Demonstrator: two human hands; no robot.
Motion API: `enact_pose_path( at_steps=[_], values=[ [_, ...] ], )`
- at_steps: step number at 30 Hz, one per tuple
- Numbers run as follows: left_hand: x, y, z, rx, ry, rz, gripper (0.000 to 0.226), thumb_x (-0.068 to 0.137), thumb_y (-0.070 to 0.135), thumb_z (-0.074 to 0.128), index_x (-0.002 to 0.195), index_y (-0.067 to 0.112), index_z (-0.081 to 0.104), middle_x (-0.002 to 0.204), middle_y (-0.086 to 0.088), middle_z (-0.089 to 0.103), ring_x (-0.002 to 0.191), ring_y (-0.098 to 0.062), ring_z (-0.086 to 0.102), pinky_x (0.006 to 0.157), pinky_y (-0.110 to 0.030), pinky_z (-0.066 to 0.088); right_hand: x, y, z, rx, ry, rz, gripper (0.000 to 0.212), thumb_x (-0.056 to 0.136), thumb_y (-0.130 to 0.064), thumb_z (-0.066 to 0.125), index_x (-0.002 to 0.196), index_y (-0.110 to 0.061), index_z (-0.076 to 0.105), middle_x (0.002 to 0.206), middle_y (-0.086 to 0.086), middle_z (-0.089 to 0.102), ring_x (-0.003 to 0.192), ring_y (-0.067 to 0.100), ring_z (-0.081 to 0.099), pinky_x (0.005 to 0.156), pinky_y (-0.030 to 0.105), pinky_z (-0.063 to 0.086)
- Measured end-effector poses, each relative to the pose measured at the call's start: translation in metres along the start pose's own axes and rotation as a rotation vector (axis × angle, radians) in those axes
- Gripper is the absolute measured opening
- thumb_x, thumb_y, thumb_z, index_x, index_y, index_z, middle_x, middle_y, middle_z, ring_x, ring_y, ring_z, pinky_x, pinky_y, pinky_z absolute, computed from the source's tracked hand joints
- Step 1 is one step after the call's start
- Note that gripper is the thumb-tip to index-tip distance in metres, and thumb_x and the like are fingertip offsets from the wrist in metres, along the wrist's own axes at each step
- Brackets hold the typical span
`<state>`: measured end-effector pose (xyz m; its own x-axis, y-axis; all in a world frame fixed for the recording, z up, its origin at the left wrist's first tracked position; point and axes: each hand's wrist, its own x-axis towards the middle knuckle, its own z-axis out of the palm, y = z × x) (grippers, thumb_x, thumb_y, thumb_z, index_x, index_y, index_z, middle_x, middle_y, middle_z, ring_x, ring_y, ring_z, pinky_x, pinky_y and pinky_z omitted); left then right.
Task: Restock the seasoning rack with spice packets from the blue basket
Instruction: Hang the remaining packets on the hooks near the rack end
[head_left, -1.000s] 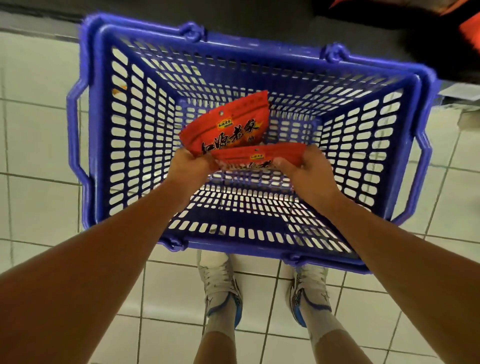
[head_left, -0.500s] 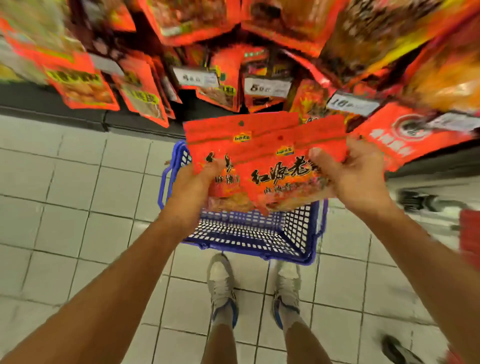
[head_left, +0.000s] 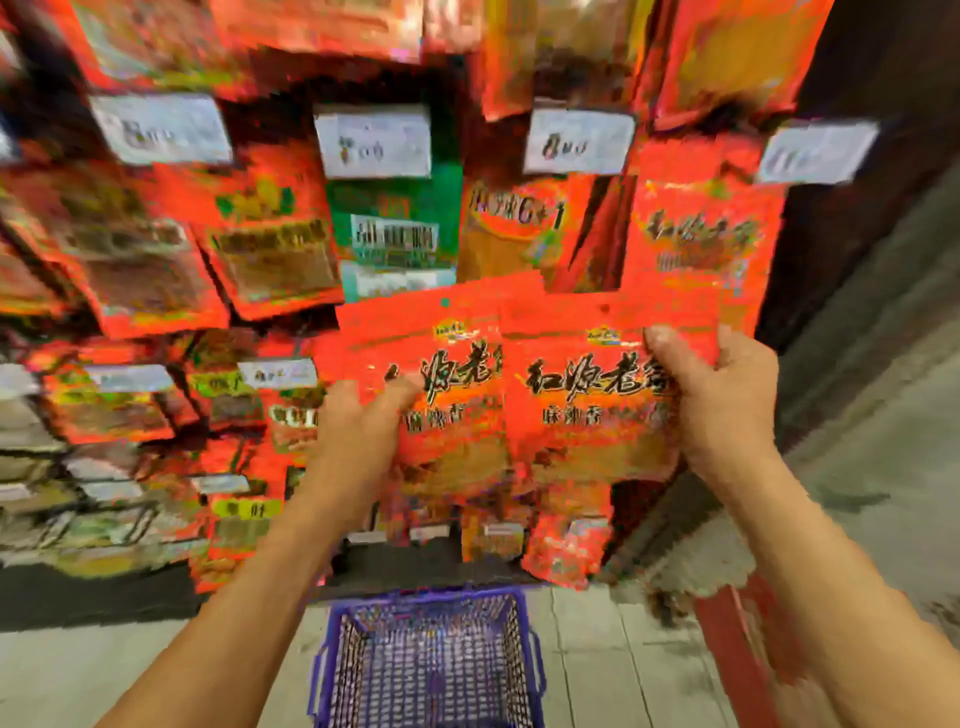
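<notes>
blue basket (head_left: 428, 660) below hand-held spice packets (head_left: 519, 395).

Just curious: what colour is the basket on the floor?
The basket is blue with an open mesh pattern, seen in the head view, the only one.

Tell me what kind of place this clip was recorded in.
Most likely a shop aisle: hanging packets fill a rack with price tags above them, and a blue basket sits on the tiled floor.

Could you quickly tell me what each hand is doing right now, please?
Left hand: holds the left red spice packet.
Right hand: holds the right red spice packet.
</notes>
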<state>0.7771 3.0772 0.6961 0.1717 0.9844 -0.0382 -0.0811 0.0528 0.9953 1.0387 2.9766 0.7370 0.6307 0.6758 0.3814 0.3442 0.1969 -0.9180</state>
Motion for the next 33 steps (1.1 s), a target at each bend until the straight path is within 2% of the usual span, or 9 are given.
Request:
enact_pose_path(
  at_steps=[2,4,6,10,17,21,24,27,33],
  values=[
    [0.008,0.051,0.017,0.001,-0.006,0.089,0.032,0.055,0.051,0.073,0.086,0.044,0.076,0.084,0.007,0.076,0.084,-0.025,0.071,0.081,-0.061,0.056,0.023,-0.044,-0.020,0.064,0.080,-0.045,0.009,0.076,-0.044,0.069,0.081,-0.042,0.076,0.072,-0.022,0.071,0.069,-0.002,0.058,0.072,0.032,0.051],
    [0.015,0.098,0.034,0.034,-0.013,0.203,0.029,0.056,0.055,0.070,0.084,0.051,0.075,0.078,0.015,0.076,0.077,-0.008,0.072,0.077,-0.045,0.057,0.045,-0.082,-0.038,0.115,0.156,-0.086,0.007,0.073,-0.045,0.069,0.074,-0.041,0.075,0.066,-0.022,0.068,0.064,-0.003,0.054,0.067,0.030,0.047],
    [0.018,0.139,0.052,0.059,-0.042,0.310,0.024,0.066,0.062,0.068,0.087,0.053,0.075,0.083,0.017,0.077,0.083,-0.007,0.073,0.080,-0.043,0.058,0.066,-0.113,-0.057,0.144,0.219,-0.107,0.008,0.072,-0.045,0.071,0.072,-0.038,0.075,0.067,-0.017,0.070,0.064,0.002,0.059,0.066,0.031,0.050],
    [0.023,0.189,0.086,-0.019,-0.021,0.405,0.012,0.085,0.049,0.073,0.082,0.038,0.077,0.074,0.019,0.075,0.067,0.004,0.071,0.060,-0.024,0.057,0.110,-0.148,-0.096,0.205,0.285,-0.119,0.015,0.084,-0.040,0.077,0.073,-0.029,0.075,0.080,-0.003,0.078,0.075,0.016,0.076,0.061,0.029,0.059],
    [0.032,0.223,0.142,-0.103,-0.122,0.469,0.007,0.086,0.028,0.075,0.092,0.031,0.078,0.086,0.000,0.079,0.071,-0.016,0.076,0.053,-0.030,0.058,0.202,-0.164,-0.108,0.289,0.218,-0.123,0.016,0.086,-0.028,0.078,0.073,-0.019,0.073,0.077,0.002,0.078,0.073,0.019,0.076,0.061,0.033,0.059],
    [0.040,0.227,0.171,-0.064,-0.096,0.488,0.037,0.087,0.026,0.075,0.121,0.016,0.065,0.105,-0.010,0.076,0.090,-0.030,0.075,0.070,-0.043,0.062,0.243,-0.162,-0.100,0.322,0.190,-0.091,0.021,0.080,-0.031,0.080,0.062,-0.023,0.073,0.071,0.000,0.076,0.067,0.017,0.075,0.062,0.038,0.060],
    [0.042,0.225,0.186,-0.051,-0.110,0.522,0.013,0.093,0.022,0.070,0.097,0.033,0.075,0.091,0.001,0.079,0.082,-0.023,0.077,0.064,-0.037,0.062,0.261,-0.159,-0.096,0.299,0.190,-0.070,0.019,0.077,-0.033,0.079,0.065,-0.021,0.073,0.074,0.004,0.076,0.075,0.025,0.076,0.076,0.054,0.062],
    [0.040,0.225,0.194,-0.022,-0.137,0.575,0.046,0.095,0.018,0.067,0.079,0.062,0.069,0.079,0.021,0.076,0.072,-0.006,0.075,0.062,-0.032,0.060,0.269,-0.158,-0.092,0.286,0.193,-0.070,0.019,0.077,-0.036,0.078,0.061,-0.027,0.072,0.071,0.002,0.076,0.074,0.025,0.075,0.076,0.057,0.061],
    [0.044,0.224,0.198,-0.071,-0.162,0.577,0.033,0.095,0.024,0.067,0.085,0.055,0.072,0.091,0.004,0.079,0.082,-0.022,0.077,0.076,-0.045,0.061,0.270,-0.159,-0.091,0.248,0.275,-0.068,0.020,0.075,-0.038,0.079,0.057,-0.033,0.072,0.061,-0.006,0.072,0.065,0.018,0.072,0.068,0.048,0.060]
  ],
)
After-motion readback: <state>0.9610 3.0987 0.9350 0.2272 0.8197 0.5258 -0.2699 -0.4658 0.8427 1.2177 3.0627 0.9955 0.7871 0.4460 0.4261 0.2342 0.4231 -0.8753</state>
